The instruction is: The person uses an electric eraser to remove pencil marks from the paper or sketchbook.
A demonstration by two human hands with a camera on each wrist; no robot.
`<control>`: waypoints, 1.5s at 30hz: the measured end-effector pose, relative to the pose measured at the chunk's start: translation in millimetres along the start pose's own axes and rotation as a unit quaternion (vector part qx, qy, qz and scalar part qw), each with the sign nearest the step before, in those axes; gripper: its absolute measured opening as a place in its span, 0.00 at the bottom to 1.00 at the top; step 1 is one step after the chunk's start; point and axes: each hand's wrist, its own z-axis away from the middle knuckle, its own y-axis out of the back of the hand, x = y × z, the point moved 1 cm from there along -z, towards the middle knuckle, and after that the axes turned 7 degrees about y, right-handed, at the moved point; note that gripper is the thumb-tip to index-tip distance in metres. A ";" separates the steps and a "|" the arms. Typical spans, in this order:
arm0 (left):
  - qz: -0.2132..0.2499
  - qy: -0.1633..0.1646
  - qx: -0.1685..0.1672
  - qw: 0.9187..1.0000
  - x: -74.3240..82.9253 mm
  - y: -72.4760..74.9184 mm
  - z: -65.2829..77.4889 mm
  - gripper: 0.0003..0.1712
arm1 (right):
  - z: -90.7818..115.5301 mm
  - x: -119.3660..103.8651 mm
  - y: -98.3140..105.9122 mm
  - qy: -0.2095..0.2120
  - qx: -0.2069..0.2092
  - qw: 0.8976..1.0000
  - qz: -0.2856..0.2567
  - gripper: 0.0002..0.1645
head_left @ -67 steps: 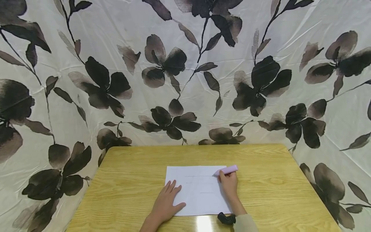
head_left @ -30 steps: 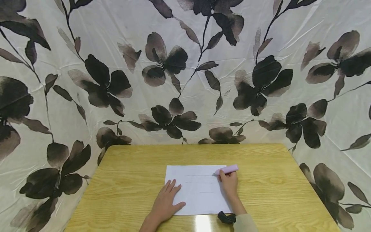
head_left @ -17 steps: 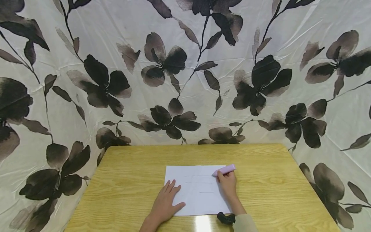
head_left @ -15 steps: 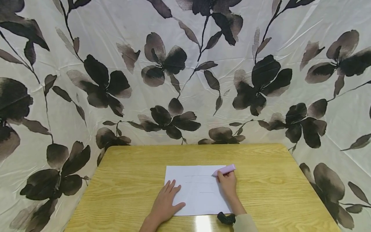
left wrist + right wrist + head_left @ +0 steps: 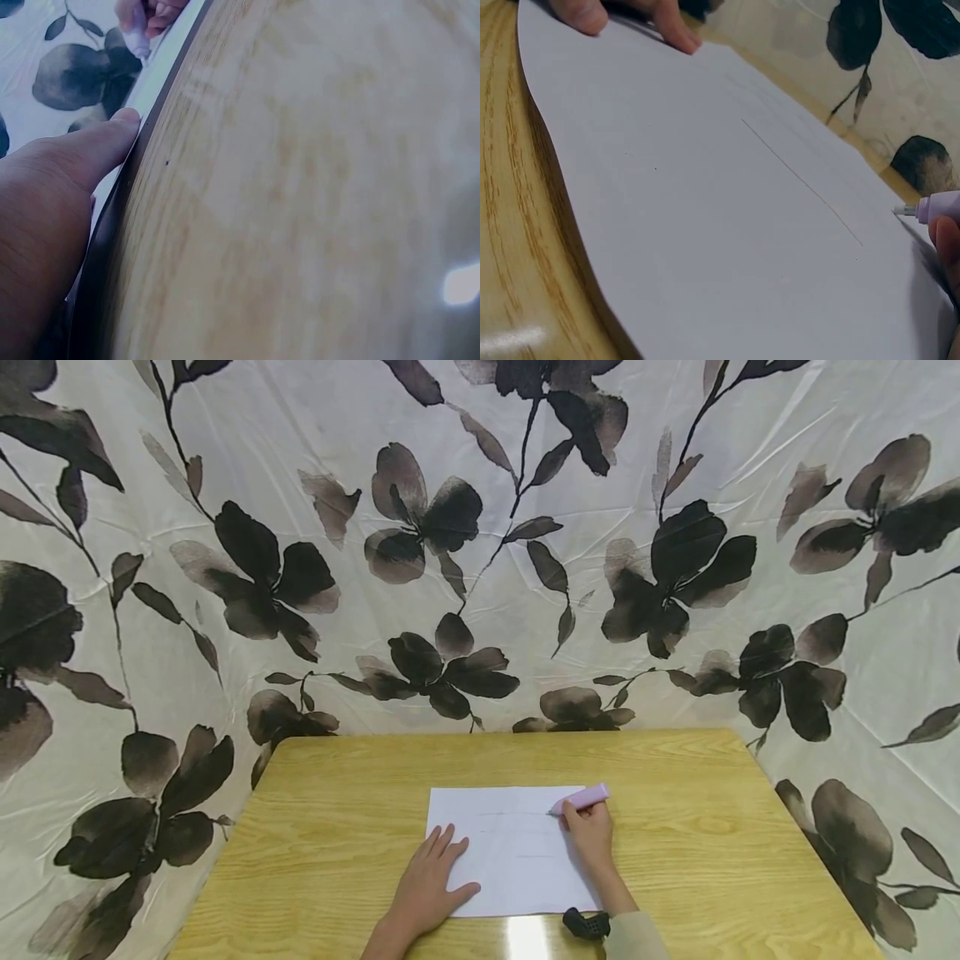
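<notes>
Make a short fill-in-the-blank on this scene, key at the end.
1. The lilac pen is held in the person's ____ grip.
2. The left grip, fingers spread, rests on a white sheet of ____.
3. The table has a yellowish ____-grain surface.
4. The pale backdrop behind it is printed with dark leaves and ____.

Missing words: right; paper; wood; flowers.

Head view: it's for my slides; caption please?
Left fingers rest on white paper; right fingers grip a lilac writing tool.
</notes>
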 end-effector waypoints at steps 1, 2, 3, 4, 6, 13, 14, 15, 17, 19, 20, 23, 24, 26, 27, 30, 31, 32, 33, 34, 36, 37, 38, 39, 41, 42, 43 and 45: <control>-0.001 0.001 0.000 1.000 0.0 -0.1 0.0 0.42 | -0.1 0.5 -0.2 0.000 0.000 1.000 -0.002 0.11; -0.001 0.001 0.001 1.000 0.0 -0.1 0.1 0.42 | -0.2 1.1 -0.4 0.000 0.000 1.000 -0.006 0.11; -0.002 0.001 0.001 1.000 0.2 0.0 0.1 0.42 | -0.3 1.0 -0.6 -0.001 -0.001 1.000 -0.009 0.12; -0.002 0.001 0.002 1.000 0.2 0.0 -0.1 0.42 | -0.6 1.1 -0.7 -0.004 -0.002 1.000 -0.011 0.12; -0.003 0.001 0.002 1.000 0.6 0.4 -0.4 0.42 | -1.7 0.7 -0.4 -0.013 -0.006 1.000 -0.014 0.12; -0.002 0.001 0.000 1.000 1.3 1.6 -3.0 0.42 | -6.7 -8.0 1.8 -0.035 0.016 0.999 -0.024 0.09; 0.000 0.002 0.000 1.000 1.3 1.9 -3.3 0.42 | -7.3 -9.5 1.4 -0.038 0.025 0.999 -0.027 0.09; 0.000 0.003 -0.001 1.000 1.4 2.1 -3.5 0.42 | -7.8 -10.6 0.6 -0.037 0.036 0.998 -0.028 0.08; 0.002 0.003 -0.002 1.000 1.4 2.1 -3.9 0.43 | -7.8 -12.0 -2.3 -0.029 0.046 0.998 -0.031 0.09; 0.003 0.001 0.000 1.000 1.7 2.4 -4.2 0.43 | -8.1 -10.7 -6.2 -0.014 0.045 0.999 -0.027 0.10; 0.002 0.002 0.000 1.000 1.6 2.5 -4.5 0.42 | -8.1 -9.5 -8.0 -0.006 0.044 0.999 -0.025 0.11; 0.001 -0.001 0.002 1.000 2.2 2.5 -4.5 0.42 | -6.2 -5.1 -10.7 0.007 0.045 0.999 -0.020 0.10; 0.000 -0.002 0.002 1.000 2.3 2.5 -4.5 0.42 | -5.4 -4.0 -10.6 0.010 0.049 0.999 -0.016 0.10; -0.002 -0.001 0.002 1.000 2.5 2.5 -4.2 0.42 | -3.6 -2.3 -9.7 0.015 0.055 0.998 -0.009 0.09; 0.000 0.001 0.001 1.000 2.7 2.6 -3.6 0.42 | -2.8 -1.9 -9.2 0.017 0.054 0.998 -0.006 0.09; -0.001 0.004 0.000 1.000 2.2 2.1 -3.2 0.43 | -2.0 -1.0 -8.4 0.022 0.045 0.999 -0.001 0.09; -0.001 0.004 0.000 1.000 2.0 1.7 -3.1 0.43 | -1.9 -0.8 -8.4 0.023 0.041 0.999 0.001 0.09; -0.002 0.004 -0.001 1.000 1.7 1.2 -3.2 0.43 | -1.9 -0.3 -8.4 0.023 0.039 0.999 0.000 0.09; -0.002 0.003 -0.001 1.000 1.5 0.6 -3.2 0.43 | -1.9 0.3 -8.5 0.023 0.039 0.999 0.001 0.10; -0.003 0.002 -0.001 1.000 1.2 0.1 -3.4 0.43 | -1.8 0.9 -8.6 0.023 0.040 0.999 0.000 0.10; -0.004 0.000 0.002 1.000 0.7 -0.5 -3.2 0.43 | -1.3 2.0 -9.0 0.024 0.038 0.999 -0.002 0.10; -0.004 0.000 0.003 1.000 0.4 -0.8 -2.8 0.43 | -0.8 2.4 -9.3 0.024 0.037 0.999 0.000 0.10; -0.003 0.000 0.003 1.000 0.2 -1.0 -2.0 0.43 | 0.0 3.3 -9.6 0.022 0.035 0.999 0.003 0.10; -0.002 0.000 0.003 1.000 0.2 -1.2 -1.2 0.43 | 1.0 4.0 -10.0 0.020 0.033 0.999 0.005 0.10; 0.002 0.000 -0.001 1.000 -0.2 -0.5 -0.4 0.42 | 1.8 4.1 -11.4 0.018 0.033 0.999 0.010 0.10; 0.004 0.001 -0.003 1.000 -0.2 -0.4 0.0 0.42 | 2.1 4.1 -12.1 0.018 0.034 0.999 0.015 0.10; 0.006 0.002 -0.005 1.000 -0.2 0.1 0.0 0.42 | 2.2 4.2 -12.6 0.018 0.036 0.999 0.021 0.10; 0.009 0.001 -0.004 1.000 -0.1 1.0 -0.6 0.42 | 1.7 3.5 -13.7 0.020 0.040 0.999 0.022 0.09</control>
